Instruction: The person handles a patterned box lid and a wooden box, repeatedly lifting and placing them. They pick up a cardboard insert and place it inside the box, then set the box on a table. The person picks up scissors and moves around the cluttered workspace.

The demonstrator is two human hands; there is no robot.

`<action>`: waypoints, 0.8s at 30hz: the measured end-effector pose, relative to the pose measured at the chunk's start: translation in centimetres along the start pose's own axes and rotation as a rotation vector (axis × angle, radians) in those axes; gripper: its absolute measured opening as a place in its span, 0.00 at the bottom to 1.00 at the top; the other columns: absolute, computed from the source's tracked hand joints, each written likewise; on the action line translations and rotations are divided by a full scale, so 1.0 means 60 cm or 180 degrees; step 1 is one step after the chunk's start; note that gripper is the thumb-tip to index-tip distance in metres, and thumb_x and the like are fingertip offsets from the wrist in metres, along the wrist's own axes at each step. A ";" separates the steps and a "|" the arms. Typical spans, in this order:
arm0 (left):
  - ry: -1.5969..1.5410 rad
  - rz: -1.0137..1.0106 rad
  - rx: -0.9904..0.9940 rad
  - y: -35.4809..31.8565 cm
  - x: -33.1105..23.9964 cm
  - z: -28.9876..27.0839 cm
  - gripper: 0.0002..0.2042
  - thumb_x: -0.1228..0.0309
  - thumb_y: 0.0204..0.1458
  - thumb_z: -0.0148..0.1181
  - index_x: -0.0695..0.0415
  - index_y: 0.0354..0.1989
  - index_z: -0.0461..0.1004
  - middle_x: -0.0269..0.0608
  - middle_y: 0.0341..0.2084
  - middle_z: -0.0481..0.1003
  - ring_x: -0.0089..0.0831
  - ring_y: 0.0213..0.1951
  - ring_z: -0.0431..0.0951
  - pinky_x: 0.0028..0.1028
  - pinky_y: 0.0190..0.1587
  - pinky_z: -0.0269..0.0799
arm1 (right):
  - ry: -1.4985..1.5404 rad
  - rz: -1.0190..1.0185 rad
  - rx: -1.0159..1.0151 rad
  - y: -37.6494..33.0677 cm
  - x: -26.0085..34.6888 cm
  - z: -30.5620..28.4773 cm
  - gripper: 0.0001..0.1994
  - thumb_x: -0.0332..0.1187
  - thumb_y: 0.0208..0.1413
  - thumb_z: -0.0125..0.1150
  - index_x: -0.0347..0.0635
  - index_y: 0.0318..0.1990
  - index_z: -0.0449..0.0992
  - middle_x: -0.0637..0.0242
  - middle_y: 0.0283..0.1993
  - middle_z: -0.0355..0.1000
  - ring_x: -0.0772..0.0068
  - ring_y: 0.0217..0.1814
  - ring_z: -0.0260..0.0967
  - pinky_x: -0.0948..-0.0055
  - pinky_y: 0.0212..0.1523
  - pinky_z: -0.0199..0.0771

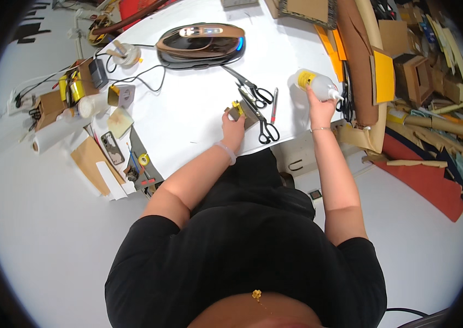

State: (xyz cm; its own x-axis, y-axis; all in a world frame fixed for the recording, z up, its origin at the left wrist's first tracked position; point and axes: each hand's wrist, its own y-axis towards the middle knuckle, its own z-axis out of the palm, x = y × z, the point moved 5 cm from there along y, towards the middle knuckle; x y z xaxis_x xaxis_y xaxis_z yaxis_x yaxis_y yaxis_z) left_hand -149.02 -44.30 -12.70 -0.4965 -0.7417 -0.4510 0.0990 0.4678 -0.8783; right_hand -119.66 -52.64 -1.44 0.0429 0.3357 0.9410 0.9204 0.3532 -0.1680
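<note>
My right hand (321, 111) is closed around a translucent squeeze bottle (321, 85) with a yellow label. The bottle is tilted on its side above the right part of the white tabletop, its nozzle pointing right. Near the table's front edge, my left hand (233, 131) grips a small brown piece with a bright yellow part (236, 108) on top; its exact kind is too small to tell. Just right of that hand lie two pairs of black-handled scissors (268, 133). A red-and-grey pen-like tool (274, 106) lies beside them.
A brown-and-black iron-like appliance (201, 46) with a blue light stands at the back, its cord running left. At left are a phone (112, 147), a yellow tape roll (143, 159) and a white roll (56, 136). A brown roll (360, 71) and cardboard crowd the right side.
</note>
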 end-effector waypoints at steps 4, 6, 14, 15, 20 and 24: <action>0.0410 0.0436 -0.0276 0.066 0.012 0.046 0.37 0.66 0.57 0.64 0.53 0.73 0.50 0.53 0.49 0.73 0.40 0.45 0.76 0.36 0.42 0.74 | -0.0042 0.0008 -0.0215 -0.009 -0.020 -0.105 0.41 0.27 0.46 0.79 0.34 0.65 0.57 0.53 0.60 0.67 0.63 0.59 0.69 0.67 0.59 0.73; 0.0505 0.0500 -0.0175 0.057 -0.021 0.067 0.39 0.63 0.56 0.65 0.58 0.73 0.51 0.62 0.54 0.70 0.50 0.53 0.74 0.40 0.57 0.70 | -0.0152 0.0070 -0.0249 -0.013 -0.024 -0.134 0.40 0.28 0.46 0.79 0.34 0.64 0.59 0.55 0.60 0.67 0.63 0.58 0.69 0.67 0.59 0.73; 0.0576 0.0258 -0.0086 0.010 -0.099 0.117 0.42 0.63 0.56 0.65 0.66 0.72 0.47 0.54 0.42 0.77 0.39 0.38 0.78 0.34 0.38 0.77 | -0.0352 0.0035 0.0230 0.055 -0.125 -0.149 0.42 0.32 0.42 0.80 0.38 0.65 0.61 0.53 0.60 0.69 0.57 0.60 0.69 0.65 0.61 0.71; 0.0553 0.0152 -0.0027 0.012 -0.096 0.114 0.42 0.62 0.57 0.64 0.62 0.73 0.44 0.52 0.47 0.73 0.39 0.43 0.76 0.37 0.42 0.78 | -0.0619 -0.0114 0.0376 0.065 -0.116 -0.142 0.43 0.32 0.43 0.79 0.38 0.66 0.60 0.52 0.61 0.68 0.56 0.61 0.68 0.64 0.62 0.70; 0.0428 0.0029 -0.0182 -0.010 -0.068 0.062 0.42 0.62 0.58 0.62 0.61 0.74 0.42 0.52 0.55 0.68 0.40 0.50 0.74 0.40 0.47 0.79 | -0.1404 -0.0543 0.0975 0.079 -0.099 -0.159 0.41 0.31 0.50 0.72 0.35 0.70 0.56 0.48 0.66 0.63 0.47 0.69 0.61 0.60 0.69 0.63; 0.0291 -0.0049 -0.0392 -0.050 -0.022 -0.004 0.40 0.63 0.59 0.60 0.61 0.74 0.42 0.52 0.56 0.68 0.41 0.50 0.74 0.42 0.47 0.79 | -0.1754 -0.1033 0.0311 0.101 -0.163 -0.267 0.29 0.30 0.52 0.65 0.37 0.63 0.65 0.48 0.67 0.61 0.46 0.70 0.58 0.56 0.69 0.61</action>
State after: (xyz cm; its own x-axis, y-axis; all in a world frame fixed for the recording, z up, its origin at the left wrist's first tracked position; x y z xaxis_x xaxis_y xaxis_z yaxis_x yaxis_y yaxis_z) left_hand -148.85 -44.62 -9.46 -0.5741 -0.7050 -0.4164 -0.0128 0.5163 -0.8563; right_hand -108.28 -67.79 -6.97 -0.4615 0.5884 0.6640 0.8121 0.5814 0.0493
